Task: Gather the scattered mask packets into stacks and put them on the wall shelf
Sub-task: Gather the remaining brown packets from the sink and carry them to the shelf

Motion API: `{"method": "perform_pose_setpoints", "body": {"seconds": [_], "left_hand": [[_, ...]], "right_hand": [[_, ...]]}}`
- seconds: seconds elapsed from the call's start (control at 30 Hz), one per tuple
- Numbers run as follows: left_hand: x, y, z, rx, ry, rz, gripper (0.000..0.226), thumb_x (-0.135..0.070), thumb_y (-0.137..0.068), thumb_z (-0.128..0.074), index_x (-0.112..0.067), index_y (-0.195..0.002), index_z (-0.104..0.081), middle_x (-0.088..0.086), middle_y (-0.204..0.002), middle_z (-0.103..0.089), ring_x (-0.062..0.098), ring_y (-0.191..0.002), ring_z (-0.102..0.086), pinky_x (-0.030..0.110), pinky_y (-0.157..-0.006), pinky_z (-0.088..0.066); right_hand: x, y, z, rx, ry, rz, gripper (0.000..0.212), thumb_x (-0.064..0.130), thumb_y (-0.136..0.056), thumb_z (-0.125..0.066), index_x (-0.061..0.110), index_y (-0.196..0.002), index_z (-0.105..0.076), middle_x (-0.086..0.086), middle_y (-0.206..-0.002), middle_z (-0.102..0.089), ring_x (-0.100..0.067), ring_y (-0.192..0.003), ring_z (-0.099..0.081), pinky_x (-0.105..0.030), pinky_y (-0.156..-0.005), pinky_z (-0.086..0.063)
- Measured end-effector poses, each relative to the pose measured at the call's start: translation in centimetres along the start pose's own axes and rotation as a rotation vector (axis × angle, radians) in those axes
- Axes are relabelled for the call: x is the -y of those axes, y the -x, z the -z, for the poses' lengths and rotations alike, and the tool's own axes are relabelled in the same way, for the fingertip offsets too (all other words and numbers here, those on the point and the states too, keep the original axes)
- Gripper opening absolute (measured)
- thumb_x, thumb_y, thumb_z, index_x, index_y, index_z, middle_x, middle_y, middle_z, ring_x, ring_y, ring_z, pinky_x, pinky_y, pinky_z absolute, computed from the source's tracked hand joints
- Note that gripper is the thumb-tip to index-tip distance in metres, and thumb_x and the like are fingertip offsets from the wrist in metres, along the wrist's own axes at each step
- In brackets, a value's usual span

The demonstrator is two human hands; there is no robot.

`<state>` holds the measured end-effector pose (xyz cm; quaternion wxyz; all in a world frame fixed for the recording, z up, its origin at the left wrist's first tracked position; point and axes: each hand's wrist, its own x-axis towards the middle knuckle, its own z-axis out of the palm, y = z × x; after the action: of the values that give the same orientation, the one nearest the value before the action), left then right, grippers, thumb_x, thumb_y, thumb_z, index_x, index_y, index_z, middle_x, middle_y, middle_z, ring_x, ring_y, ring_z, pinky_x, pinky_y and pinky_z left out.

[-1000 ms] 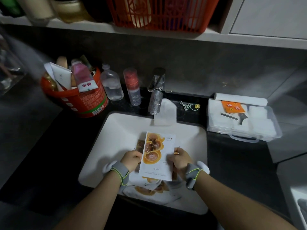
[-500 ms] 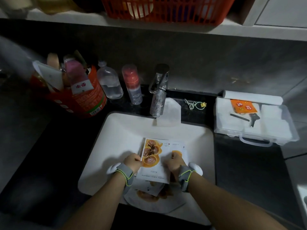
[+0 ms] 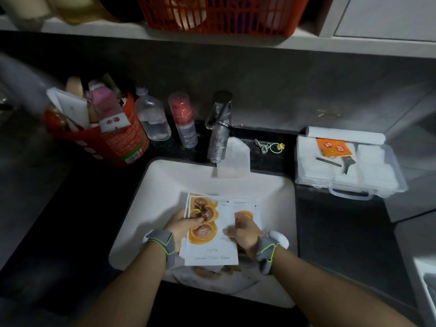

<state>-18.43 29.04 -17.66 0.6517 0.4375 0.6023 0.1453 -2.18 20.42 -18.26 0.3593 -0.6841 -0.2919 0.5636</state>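
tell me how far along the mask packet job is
Partly done. Several packets are already gathered into one stack over the sink. In hand: the left hand and right hand grip that stack at its sides. Left: loose packets lie beneath it at the sink's near edge, and no packet shows on the wall shelf, where a red basket stands.

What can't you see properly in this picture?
Head view:
Stack: its packet count, hidden by the top packet, left hand and right hand.
Loose packets below it: mostly covered by the stack.
Basket: top cut off by the frame edge.
Packet print: too blurred.
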Motion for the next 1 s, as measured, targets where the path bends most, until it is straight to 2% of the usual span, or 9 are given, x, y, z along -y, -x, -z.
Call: {"method": "perform_pose_setpoints", "body": {"seconds": [0.1,0.17,0.23,0.37,0.47,0.6,0.7,0.87,1.0], "left_hand": [[-0.7,0.6,1.2,-0.086,0.007,-0.096,0.028,0.01,-0.087,-0.055,-0.002,-0.112,-0.053,0.003,-0.087,-0.061,0.022,-0.091,-0.058,0.022,-0.067,-0.05],[-1.2,0.9,2.5,-0.147,0.036,-0.171,0.031,0.015,-0.087,-0.05,-0.006,-0.111,-0.049,0.006,-0.091,-0.059,0.024,-0.093,-0.056,0.024,-0.068,-0.051],[-0.9,0.9,4.2,-0.216,0.059,-0.193,0.031,0.013,-0.087,-0.051,-0.009,-0.109,-0.051,0.014,-0.103,-0.059,0.027,-0.101,-0.056,0.035,-0.082,-0.049],[-0.2,1.1,6.5,-0.345,0.108,-0.165,0.027,0.005,-0.086,-0.058,-0.007,-0.111,-0.059,0.019,-0.11,-0.062,0.03,-0.102,-0.059,0.044,-0.092,-0.046],[0.0,1.3,6.8,-0.341,0.128,-0.138,0.031,0.005,-0.086,-0.058,-0.002,-0.116,-0.059,0.02,-0.111,-0.063,0.03,-0.1,-0.059,0.049,-0.095,-0.046],[0.1,1.6,6.1,-0.349,0.118,-0.117,0.029,0.007,-0.084,-0.061,-0.003,-0.11,-0.062,0.016,-0.104,-0.063,0.026,-0.095,-0.058,0.039,-0.09,-0.047],[0.2,1.4,5.8,-0.359,0.112,-0.1,0.03,0.008,-0.084,-0.06,-0.002,-0.113,-0.06,0.012,-0.101,-0.061,0.023,-0.094,-0.055,0.031,-0.082,-0.041],[-0.2,1.1,5.9,-0.375,0.104,-0.103,0.031,0.007,-0.084,-0.061,0.0,-0.114,-0.06,0.012,-0.1,-0.06,0.022,-0.093,-0.055,0.03,-0.083,-0.04],[-0.7,0.9,6.0,-0.376,0.106,-0.103,0.032,0.007,-0.084,-0.06,0.003,-0.115,-0.06,0.013,-0.099,-0.06,0.023,-0.092,-0.055,0.03,-0.082,-0.041]], "right_hand": [[-0.3,0.2,0.2,-0.113,0.201,-0.017,0.012,0.008,-0.091,-0.054,0.013,-0.084,-0.063,-0.007,-0.093,-0.066,-0.023,-0.087,-0.061,-0.028,-0.081,-0.047],[-0.2,0.2,0.7,-0.168,0.412,-0.08,0.024,0.009,-0.095,-0.042,0.009,-0.108,-0.063,-0.013,-0.113,-0.066,-0.026,-0.102,-0.062,-0.021,-0.08,-0.044],[0.2,0.7,1.3,-0.211,0.577,-0.117,0.031,0.005,-0.095,-0.039,0.007,-0.117,-0.061,-0.013,-0.12,-0.063,-0.027,-0.112,-0.059,-0.025,-0.086,-0.044],[0.4,0.8,1.6,-0.231,0.588,-0.149,0.023,0.003,-0.087,-0.048,0.022,-0.086,-0.061,-0.003,-0.09,-0.062,-0.028,-0.105,-0.06,-0.025,-0.076,-0.047],[-0.3,0.3,1.6,-0.262,0.694,-0.18,0.037,0.007,-0.085,-0.046,0.008,-0.121,-0.056,-0.017,-0.123,-0.056,-0.034,-0.114,-0.056,-0.033,-0.091,-0.047],[-1.2,0.3,1.5,-0.202,0.684,-0.134,0.055,0.013,-0.08,-0.046,0.025,-0.133,-0.048,-0.012,-0.131,-0.05,-0.032,-0.118,-0.054,-0.035,-0.1,-0.046],[-1.3,0.1,0.7,-0.179,0.907,-0.087,0.048,0.023,-0.085,-0.05,0.023,-0.134,-0.047,-0.006,-0.133,-0.049,-0.026,-0.12,-0.052,-0.029,-0.098,-0.041],[-1.0,0.5,-0.5,0.113,1.005,0.07,0.045,0.017,-0.082,-0.062,0.015,-0.127,-0.055,-0.008,-0.13,-0.055,-0.025,-0.119,-0.053,-0.028,-0.097,-0.041],[-1.5,0.6,-0.7,0.46,1.193,0.183,0.064,0.022,-0.079,-0.068,0.029,-0.137,-0.044,-0.005,-0.142,-0.041,-0.031,-0.132,-0.038,-0.039,-0.109,-0.032]]}}
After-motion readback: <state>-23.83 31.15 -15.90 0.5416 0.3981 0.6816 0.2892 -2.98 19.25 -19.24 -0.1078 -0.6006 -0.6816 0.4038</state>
